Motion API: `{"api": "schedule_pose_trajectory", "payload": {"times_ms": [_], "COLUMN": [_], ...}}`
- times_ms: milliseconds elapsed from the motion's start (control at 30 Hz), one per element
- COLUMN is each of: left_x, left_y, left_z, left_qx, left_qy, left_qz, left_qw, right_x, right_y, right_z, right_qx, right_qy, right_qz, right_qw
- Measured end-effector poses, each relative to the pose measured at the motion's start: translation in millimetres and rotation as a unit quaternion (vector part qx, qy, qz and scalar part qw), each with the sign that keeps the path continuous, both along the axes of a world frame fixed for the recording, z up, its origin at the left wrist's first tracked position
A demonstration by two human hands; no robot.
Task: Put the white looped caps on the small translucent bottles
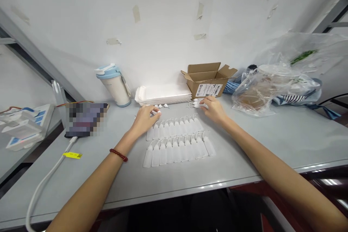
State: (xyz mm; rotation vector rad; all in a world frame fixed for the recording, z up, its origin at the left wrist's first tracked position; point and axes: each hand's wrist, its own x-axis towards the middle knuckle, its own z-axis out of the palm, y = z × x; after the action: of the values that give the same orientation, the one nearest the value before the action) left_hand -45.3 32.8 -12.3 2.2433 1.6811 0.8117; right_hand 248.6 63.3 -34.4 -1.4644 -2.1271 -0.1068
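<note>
Two rows of small translucent white squeeze bottles with thin looped straps lie flat on the grey table: a back row and a front row. My left hand is over the left end of the back row, thumb and fingertips drawn together; what they hold, if anything, is too small to make out. A few small white caps lie just beyond it. My right hand is beyond the right end of the back row, its thumb and fingers closed on a small white cap beside a little cluster of white caps.
Behind the hands are a stack of white trays and an open cardboard box. A blue-lidded tumbler and a phone on a white cable are at left. Clear plastic bags lie at right.
</note>
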Motion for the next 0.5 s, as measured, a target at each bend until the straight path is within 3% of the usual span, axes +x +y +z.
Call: {"api": "schedule_pose_trajectory", "payload": {"times_ms": [133,233,500], "left_x": [9,17,26], "left_y": [-17,-26,-33], "left_z": [10.0,14.8,15.5], "left_qx": [-0.027,-0.028,-0.038], "left_qy": [-0.058,-0.084,-0.105], "left_qz": [-0.006,-0.012,-0.026], "left_qw": [0.998,0.996,0.993], "right_x": [-11,-18,-15], "right_y": [-29,-44,-36], "right_z": [27.6,38.7,29.0], "right_qx": [-0.152,-0.203,-0.269], "right_qy": [-0.010,-0.040,-0.112], "right_qz": [0.086,0.085,0.042], "right_qw": [0.985,0.975,0.956]}}
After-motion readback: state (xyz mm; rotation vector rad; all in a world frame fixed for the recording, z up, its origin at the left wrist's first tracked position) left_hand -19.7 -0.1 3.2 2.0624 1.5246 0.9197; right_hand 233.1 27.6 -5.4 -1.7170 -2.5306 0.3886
